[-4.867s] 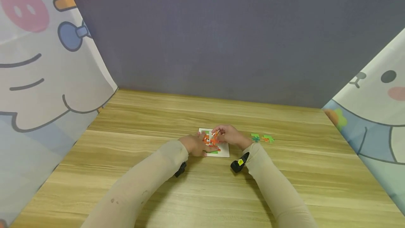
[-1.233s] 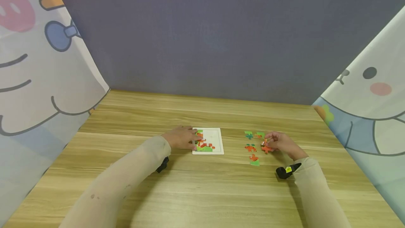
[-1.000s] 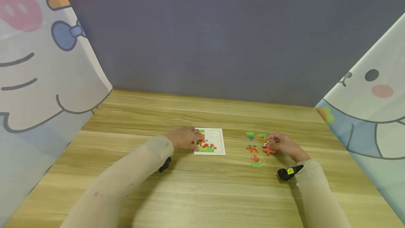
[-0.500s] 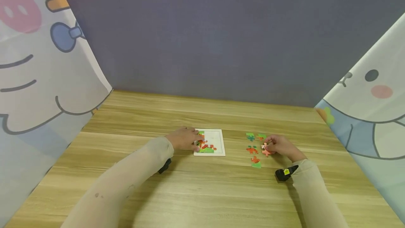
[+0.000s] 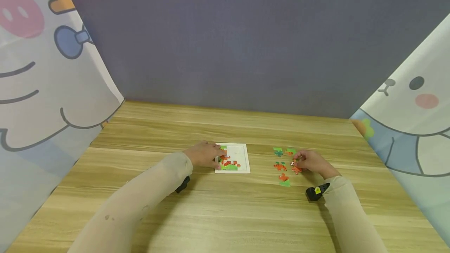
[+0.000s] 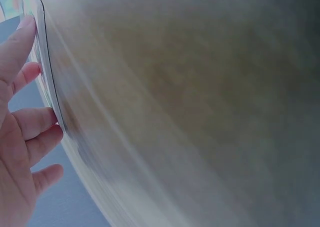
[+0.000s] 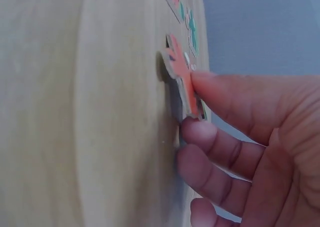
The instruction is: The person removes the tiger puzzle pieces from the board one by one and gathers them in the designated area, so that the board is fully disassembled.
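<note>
On the wooden table lies a white square puzzle tray [image 5: 237, 153], with orange and green jigsaw pieces [image 5: 231, 166] along its left and front parts. My left hand [image 5: 204, 154] rests on the tray's left edge, its spread fingers over the pieces there. To the right, my right hand [image 5: 311, 161] pinches an orange jigsaw piece [image 7: 182, 77] between thumb and fingertips. The right wrist view has that piece tilted close over the table. Near it lie a green-and-teal piece [image 5: 278, 150], a green-and-orange piece [image 5: 291, 151], an orange-and-teal piece [image 5: 280, 166] and an orange-and-green piece [image 5: 284, 179].
A dark grey panel [image 5: 225, 50] stands along the back of the table [image 5: 211, 214]. Cartoon-printed cloths hang at the left [image 5: 31, 89] and right [image 5: 425, 128]. A black wrist camera [image 5: 314, 193] hangs under the right wrist.
Since the oldest frame, my right hand has moved from the tray to the loose pieces, and an orange piece has left the tray's middle. My left hand has slid back to the tray's left edge.
</note>
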A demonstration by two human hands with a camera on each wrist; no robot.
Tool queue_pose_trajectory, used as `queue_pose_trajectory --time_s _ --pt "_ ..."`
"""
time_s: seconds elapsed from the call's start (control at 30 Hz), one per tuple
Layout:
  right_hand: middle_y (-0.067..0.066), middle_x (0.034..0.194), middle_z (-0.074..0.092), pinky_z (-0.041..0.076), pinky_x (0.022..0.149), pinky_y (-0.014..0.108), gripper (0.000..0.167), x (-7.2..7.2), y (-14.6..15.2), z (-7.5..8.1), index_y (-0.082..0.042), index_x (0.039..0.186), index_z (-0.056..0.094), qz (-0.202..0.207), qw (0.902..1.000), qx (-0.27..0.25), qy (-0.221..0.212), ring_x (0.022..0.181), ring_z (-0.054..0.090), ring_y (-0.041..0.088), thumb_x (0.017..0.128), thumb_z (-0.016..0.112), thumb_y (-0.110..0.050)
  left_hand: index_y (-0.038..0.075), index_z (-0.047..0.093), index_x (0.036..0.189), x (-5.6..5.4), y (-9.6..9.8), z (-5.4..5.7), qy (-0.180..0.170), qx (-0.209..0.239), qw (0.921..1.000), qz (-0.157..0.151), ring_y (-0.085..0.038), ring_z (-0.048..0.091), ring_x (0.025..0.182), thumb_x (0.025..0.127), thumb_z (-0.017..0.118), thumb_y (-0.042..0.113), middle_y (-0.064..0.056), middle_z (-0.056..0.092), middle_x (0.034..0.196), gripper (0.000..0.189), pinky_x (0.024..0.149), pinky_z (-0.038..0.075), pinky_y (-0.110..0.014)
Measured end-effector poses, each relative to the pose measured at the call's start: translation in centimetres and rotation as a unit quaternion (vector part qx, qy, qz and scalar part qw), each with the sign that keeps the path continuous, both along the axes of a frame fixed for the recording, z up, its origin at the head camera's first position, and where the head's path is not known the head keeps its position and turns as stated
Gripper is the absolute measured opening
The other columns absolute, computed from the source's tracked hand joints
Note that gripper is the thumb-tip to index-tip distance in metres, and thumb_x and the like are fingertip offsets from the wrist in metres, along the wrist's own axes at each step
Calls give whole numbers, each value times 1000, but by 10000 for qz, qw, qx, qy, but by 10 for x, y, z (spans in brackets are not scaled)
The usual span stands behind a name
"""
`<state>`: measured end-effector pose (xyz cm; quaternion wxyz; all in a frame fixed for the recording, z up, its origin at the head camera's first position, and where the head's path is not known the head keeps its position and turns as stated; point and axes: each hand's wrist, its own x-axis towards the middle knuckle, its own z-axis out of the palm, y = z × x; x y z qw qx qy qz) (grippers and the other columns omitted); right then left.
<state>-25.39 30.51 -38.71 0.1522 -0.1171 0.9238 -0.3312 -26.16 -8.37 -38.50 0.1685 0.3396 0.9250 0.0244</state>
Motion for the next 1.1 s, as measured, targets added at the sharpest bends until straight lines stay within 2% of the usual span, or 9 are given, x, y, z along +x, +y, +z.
queue_pose_trajectory --time_s 0.33,0.6,0.83,1.0,1.1 --pt "4 76 58 44 61 33 19 0 -2 1 9 101 62 18 9995 304 119 66 51 16 85 62 -2 27 46 144 0 -2 -1 -150 -17 9999 69 -26 26 142 90 61 44 -7 37 150 58 112 22 -52" --pt "5 80 59 45 63 33 21 0 -4 1 8 102 62 -84 9986 506 92 70 52 17 87 64 -6 28 42 146 1 -1 -1 -109 -302 9995 46 -23 27 142 91 58 47 -11 32 152 61 112 21 -52" --pt "7 85 63 47 69 38 19 -1 -4 0 6 100 63 -70 9968 767 203 75 55 18 85 66 -6 29 41 146 1 2 0 -24 -528 9986 21 -22 27 141 91 57 48 -12 31 153 60 112 24 -51" --pt "6 82 61 46 66 35 21 -2 -9 3 6 103 64 -83 9980 608 141 72 54 17 87 66 -8 28 40 148 1 1 -1 122 -621 9979 -156 -25 28 141 93 54 48 -13 31 153 60 112 26 -47" --pt "5 81 62 46 64 32 23 -4 -16 5 6 104 63 -32 9990 428 109 70 55 16 89 66 -11 24 39 148 0 1 -1 82 -532 9982 -262 -30 28 140 94 54 45 -14 29 154 60 112 26 -45"
